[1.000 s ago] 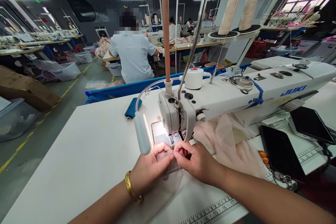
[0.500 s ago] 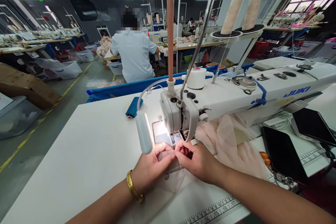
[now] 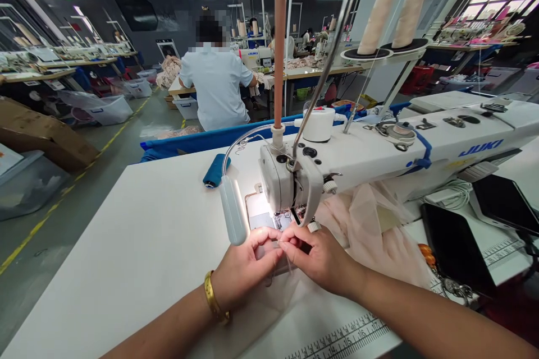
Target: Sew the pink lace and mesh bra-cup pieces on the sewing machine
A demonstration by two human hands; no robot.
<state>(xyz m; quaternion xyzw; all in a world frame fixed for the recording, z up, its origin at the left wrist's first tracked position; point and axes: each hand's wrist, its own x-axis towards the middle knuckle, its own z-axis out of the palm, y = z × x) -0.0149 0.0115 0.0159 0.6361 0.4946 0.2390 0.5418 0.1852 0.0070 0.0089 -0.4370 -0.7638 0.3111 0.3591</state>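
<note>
In front of the needle area of a white sewing machine [image 3: 290,185], my two hands meet with their fingertips together. My left hand [image 3: 248,258], with a gold bangle at the wrist, pinches the edge of a sheer pale pink fabric [image 3: 275,294]. My right hand [image 3: 320,258] pinches the same edge right beside it, under the machine's head. Part of the cloth hangs below the hands over the table's front. More peach fabric [image 3: 366,224] lies bunched under the machine arm. A lit lamp [image 3: 233,210] shines on the needle plate.
A teal thread cone [image 3: 217,170] lies on the white table [image 3: 138,247] behind the lamp. Right of my forearm are a black phone [image 3: 457,247], a keyring and a coiled white cable [image 3: 450,196]. A ruler strip [image 3: 349,339] runs along the front edge. A person [image 3: 219,84] sits ahead, facing away.
Both hands stay pinched on the fabric at nearly the same spot, with slight finger movement. The whole view has shifted a little.
</note>
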